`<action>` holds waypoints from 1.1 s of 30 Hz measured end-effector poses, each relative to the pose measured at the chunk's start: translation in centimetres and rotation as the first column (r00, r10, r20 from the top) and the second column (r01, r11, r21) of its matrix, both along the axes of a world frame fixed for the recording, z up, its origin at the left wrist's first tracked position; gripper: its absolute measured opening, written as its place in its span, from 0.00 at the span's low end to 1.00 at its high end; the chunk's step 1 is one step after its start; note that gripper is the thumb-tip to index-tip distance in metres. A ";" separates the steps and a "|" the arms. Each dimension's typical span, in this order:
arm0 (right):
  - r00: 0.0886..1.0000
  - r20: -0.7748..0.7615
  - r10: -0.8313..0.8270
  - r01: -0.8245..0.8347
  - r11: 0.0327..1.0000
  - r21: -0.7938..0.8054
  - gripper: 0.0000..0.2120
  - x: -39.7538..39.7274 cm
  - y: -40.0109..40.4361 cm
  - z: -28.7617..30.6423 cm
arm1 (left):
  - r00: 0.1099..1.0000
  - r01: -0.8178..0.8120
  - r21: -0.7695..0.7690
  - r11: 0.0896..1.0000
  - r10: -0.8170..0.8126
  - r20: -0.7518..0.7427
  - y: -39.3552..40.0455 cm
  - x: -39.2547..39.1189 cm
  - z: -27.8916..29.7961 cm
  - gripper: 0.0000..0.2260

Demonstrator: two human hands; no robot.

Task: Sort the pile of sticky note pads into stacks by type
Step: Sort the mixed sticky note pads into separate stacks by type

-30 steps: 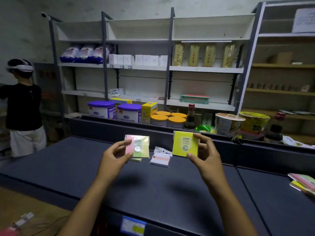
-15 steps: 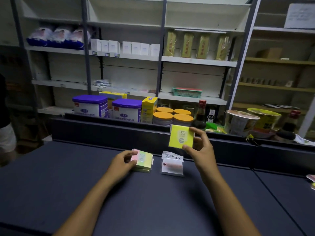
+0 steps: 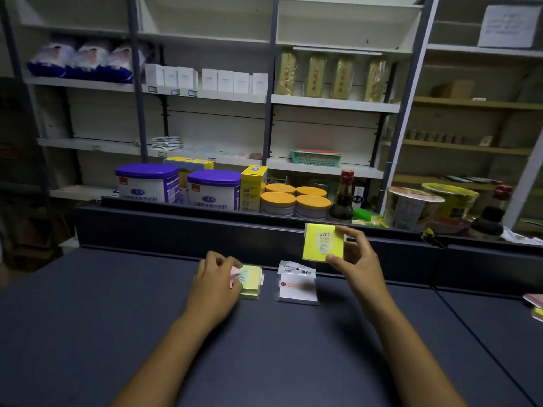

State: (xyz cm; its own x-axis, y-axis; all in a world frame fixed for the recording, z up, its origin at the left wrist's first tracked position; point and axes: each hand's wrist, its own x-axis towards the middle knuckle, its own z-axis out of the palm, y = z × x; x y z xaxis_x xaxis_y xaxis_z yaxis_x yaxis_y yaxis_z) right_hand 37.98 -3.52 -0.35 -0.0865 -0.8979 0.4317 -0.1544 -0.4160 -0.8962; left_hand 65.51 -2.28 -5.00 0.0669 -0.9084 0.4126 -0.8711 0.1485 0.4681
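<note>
I observe a yellow sticky note pad (image 3: 323,242), face printed "2207", raised clear of the tabletop (image 3: 123,318) and upright toward the camera. My right hand (image 3: 357,267) pinches it, with fingers over its top right corner and the thumb at its bottom right corner.

Directly below that hand, flat on the tabletop, lies a white wrapped pad (image 3: 296,287) with a barcode label at its far end. It touches neither hand.

My left hand (image 3: 216,282) rests on a pink-and-green pad (image 3: 249,279), which sits atop a small stack on the tabletop. The fingers are curled over the near left edge of the top pad, gripping it; the pad's left portion is hidden under them. This stack sits just beside the white wrapped pad, on the side toward my left hand, with a narrow gap between them.

Well out to the right of my right hand, at the frame edge, a few more pads (image 3: 536,305) lie on the tabletop, pink and yellow-green, only partly in view.

Beyond both hands, behind the raised back ledge of the tabletop, stand purple-lidded tins (image 3: 179,186), orange-lidded jars (image 3: 295,199) and a dark bottle (image 3: 343,196), with shelving (image 3: 332,102) behind them.
</note>
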 end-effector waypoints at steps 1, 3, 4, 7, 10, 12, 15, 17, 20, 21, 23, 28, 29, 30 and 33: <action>1.000 -0.014 -0.007 0.007 1.000 0.003 0.24 -0.5 0.1 -0.1 | 1.000 0.006 -0.056 0.998 -0.005 0.025 0.0 -0.6 0.3 0.12; 1.000 -0.018 -0.022 0.022 1.000 0.007 0.21 -1.9 0.3 -0.4 | 0.995 0.029 -0.129 0.991 -0.016 0.099 -0.2 -2.1 1.1 0.12; 0.999 -0.020 -0.034 0.034 0.999 0.009 0.19 -2.7 0.5 -0.6 | 0.989 0.044 -0.141 0.989 -0.024 0.146 -0.3 -3.0 1.5 0.12; 0.995 -0.055 -0.080 0.082 0.996 0.041 0.14 -5.2 1.1 -1.2 | 0.954 0.076 -0.117 0.990 -0.038 0.296 -0.8 -6.1 2.2 0.14; 0.992 -0.084 -0.098 0.106 0.990 0.097 0.12 -7.6 1.6 -1.9 | 0.928 0.106 -0.120 0.987 -0.055 0.369 -1.5 -9.0 2.7 0.15; 0.992 -0.090 -0.084 0.096 0.986 0.137 0.12 -8.5 1.7 -2.2 | 0.924 0.120 -0.134 0.984 -0.061 0.378 -1.9 -10.3 2.8 0.15; 0.991 -0.116 -0.071 0.090 0.981 0.171 0.11 -8.9 1.7 -2.5 | 0.929 0.127 -0.131 0.983 -0.071 0.364 -2.3 -10.9 2.2 0.15; 0.983 -0.175 -0.048 0.083 0.977 0.198 0.11 -8.6 1.4 -2.6 | 0.938 0.128 -0.123 0.984 -0.080 0.338 -2.3 -10.5 1.7 0.15; 0.959 -0.282 -0.008 0.074 0.971 0.225 0.11 -8.1 1.1 -3.0 | 0.947 0.131 -0.132 0.983 -0.084 0.311 -1.8 -9.9 1.2 0.14; 0.950 -0.312 -0.001 0.077 0.970 0.230 0.11 -8.0 1.1 -3.2 | 0.949 0.130 -0.140 0.982 -0.082 0.304 -1.7 -9.7 1.2 0.14; 0.927 -0.376 -0.008 0.103 0.967 0.233 0.10 -7.8 0.9 -3.4 | 0.957 0.121 -0.155 0.980 -0.073 0.282 -1.5 -9.4 1.2 0.13; 0.829 -0.557 -0.048 0.194 0.959 0.207 0.08 -7.8 0.9 -3.8 | 0.967 0.111 -0.161 0.981 -0.069 0.245 -1.4 -9.3 1.3 0.13; 0.803 -0.594 -0.053 0.209 0.958 0.197 0.08 -7.9 0.8 -3.9 | 0.969 0.111 -0.158 0.981 -0.072 0.237 -1.4 -9.3 1.2 0.13; 0.771 -0.633 -0.062 0.228 0.956 0.184 0.08 -7.9 0.8 -4.0 | 0.970 0.112 -0.155 0.982 -0.074 0.230 -1.4 -9.3 1.2 0.13; 0.697 -0.710 -0.099 0.288 0.945 0.152 0.11 -8.0 0.7 -4.3 | 0.972 0.114 -0.137 0.984 -0.082 0.221 -1.4 -9.4 1.2 0.13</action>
